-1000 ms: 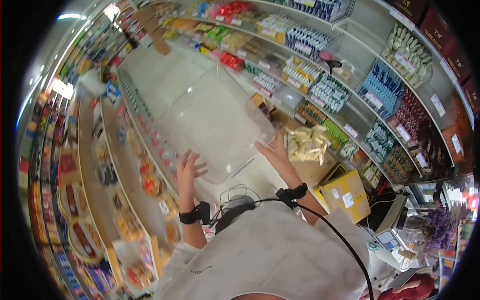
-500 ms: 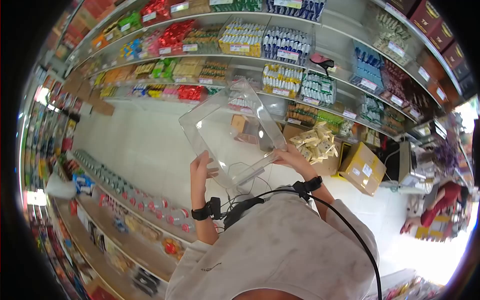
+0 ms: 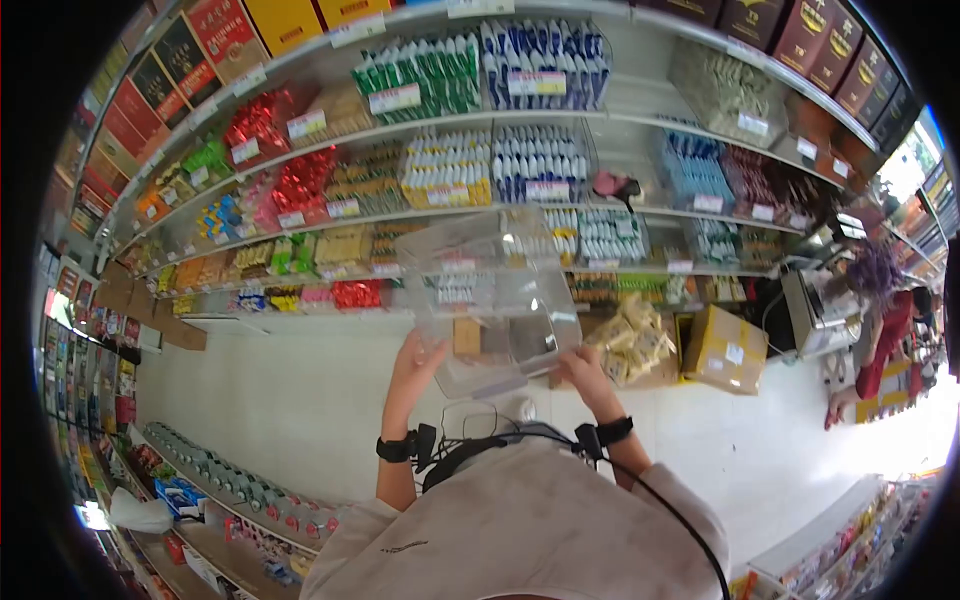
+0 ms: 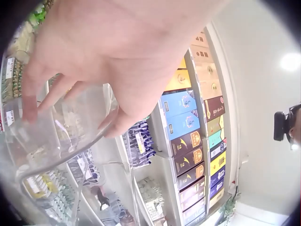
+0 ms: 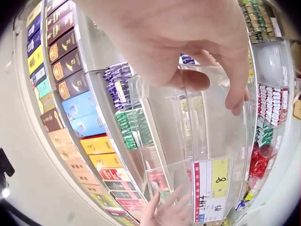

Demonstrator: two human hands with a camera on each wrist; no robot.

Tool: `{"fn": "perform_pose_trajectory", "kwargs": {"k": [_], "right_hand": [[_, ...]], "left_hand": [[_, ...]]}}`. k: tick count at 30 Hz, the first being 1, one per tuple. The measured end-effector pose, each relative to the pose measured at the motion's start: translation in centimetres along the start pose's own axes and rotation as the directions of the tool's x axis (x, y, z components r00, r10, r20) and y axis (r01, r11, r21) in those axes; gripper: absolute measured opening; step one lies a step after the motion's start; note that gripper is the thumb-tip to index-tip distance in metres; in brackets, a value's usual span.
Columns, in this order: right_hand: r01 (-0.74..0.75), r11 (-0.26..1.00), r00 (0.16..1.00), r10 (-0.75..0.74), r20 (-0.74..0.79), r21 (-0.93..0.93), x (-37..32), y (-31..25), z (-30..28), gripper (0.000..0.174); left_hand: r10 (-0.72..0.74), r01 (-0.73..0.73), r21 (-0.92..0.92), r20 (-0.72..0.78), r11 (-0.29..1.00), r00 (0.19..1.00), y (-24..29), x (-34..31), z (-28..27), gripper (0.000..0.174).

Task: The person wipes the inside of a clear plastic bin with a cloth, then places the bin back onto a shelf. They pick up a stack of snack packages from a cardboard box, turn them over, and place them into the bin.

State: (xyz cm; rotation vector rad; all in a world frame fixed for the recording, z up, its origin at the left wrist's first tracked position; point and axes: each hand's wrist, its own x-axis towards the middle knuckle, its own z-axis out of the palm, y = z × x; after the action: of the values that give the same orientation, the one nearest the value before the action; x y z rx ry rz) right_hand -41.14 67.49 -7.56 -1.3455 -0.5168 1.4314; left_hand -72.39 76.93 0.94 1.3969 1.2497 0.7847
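A clear plastic bin (image 3: 483,375) is held up in front of the shelves, see-through and with nothing visible inside. My left hand (image 3: 412,372) grips its left side; in the left wrist view the thumb and fingers of that hand (image 4: 101,56) are curled round the rim. On the right side, my right hand (image 3: 588,376) pinches the edge, and in the right wrist view its thumb and fingers (image 5: 188,52) bend over the wall. A price label (image 5: 211,188) marked 8 is on the bin's side.
Shelves of packaged snacks (image 3: 450,170) span the front. At the right, cream packets (image 3: 632,342) lie in a carton beside a closed cardboard box (image 3: 727,350). A person in red (image 3: 880,350) is at the far right. A lower shelf of goods (image 3: 240,480) runs along the left.
The view has swung right to face the shelves. The bin has moved along with both hands and is now before the shelves, and the right hand's grip on its edge has stayed.
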Motion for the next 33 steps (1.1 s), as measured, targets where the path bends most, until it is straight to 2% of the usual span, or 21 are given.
{"fn": "perform_pose_trajectory", "kwargs": {"k": [1,3,7,10,12,13,15,16,19,22,25,28,30,32,33], "right_hand": [[-0.004,0.998,1.0,0.003,0.024,0.056,0.9,0.4,0.3,0.041],[-0.023,0.986,0.998,0.013,0.062,0.163,2.5,0.7,0.4,0.042],[0.008,0.968,0.999,0.005,-0.052,0.251,3.7,-0.3,2.4,0.045],[0.031,0.966,0.986,0.012,-0.164,0.258,4.0,-2.2,3.8,0.046],[0.189,0.962,0.966,-0.146,-0.211,0.197,6.8,1.7,2.6,0.028],[0.255,0.965,0.953,-0.241,-0.186,0.059,7.2,2.5,2.0,0.031],[0.279,0.956,0.951,-0.262,-0.163,0.089,7.0,0.4,4.4,0.041],[0.24,0.937,0.964,-0.198,-0.18,0.254,5.3,-2.8,6.9,0.046],[0.293,0.936,0.944,-0.251,-0.215,0.192,3.9,-4.9,11.0,0.054],[0.275,0.962,0.925,-0.265,-0.272,-0.003,3.6,-5.3,13.7,0.054],[0.326,0.945,0.9,-0.299,-0.316,0.034,3.1,-5.9,16.5,0.056],[0.344,0.938,0.882,-0.34,-0.328,-0.048,2.5,-5.1,17.6,0.052],[0.227,0.951,0.881,-0.293,-0.372,-0.211,2.2,-3.2,16.3,0.053],[0.263,0.959,0.936,-0.279,-0.213,-0.101,1.1,-5.8,18.8,0.055],[0.181,0.961,0.968,-0.212,-0.137,-0.208,0.8,-6.6,18.5,0.057]], "left_hand": [[-0.036,0.036,0.0,0.017,0.999,0.999,2.1,0.5,0.2,0.068],[0.022,-0.025,0.097,0.035,0.995,0.999,4.2,1.7,0.2,0.069],[0.12,-0.145,0.166,0.156,0.975,0.981,4.0,6.1,-1.2,0.074],[0.084,-0.084,-0.004,0.168,0.996,0.982,4.1,8.0,-1.3,0.075],[0.107,-0.095,-0.063,0.221,0.993,0.97,3.9,9.4,-2.0,0.076],[0.11,-0.09,-0.093,0.242,0.992,0.964,3.4,10.0,-2.6,0.077],[0.136,-0.098,-0.133,0.321,0.986,0.937,4.2,11.6,-3.8,0.077],[0.161,-0.109,-0.16,0.367,0.981,0.916,4.7,11.9,-4.7,0.077],[0.106,-0.044,-0.145,0.449,0.988,0.887,6.1,13.0,-7.9,0.077],[0.227,-0.154,-0.194,0.446,0.969,0.866,5.0,14.6,-10.3,0.076],[0.229,-0.117,-0.252,0.477,0.961,0.849,3.6,16.2,-11.9,0.073],[0.245,-0.105,-0.314,0.448,0.944,0.86,2.8,16.6,-13.2,0.07],[0.323,-0.282,-0.164,0.365,0.945,0.873,0.1,17.5,-13.4,0.065],[0.087,0.001,-0.222,0.384,0.975,0.919,0.4,17.6,-15.0,0.061],[0.146,-0.08,-0.218,0.306,0.973,0.941,0.1,17.6,-15.6,0.059]]}}
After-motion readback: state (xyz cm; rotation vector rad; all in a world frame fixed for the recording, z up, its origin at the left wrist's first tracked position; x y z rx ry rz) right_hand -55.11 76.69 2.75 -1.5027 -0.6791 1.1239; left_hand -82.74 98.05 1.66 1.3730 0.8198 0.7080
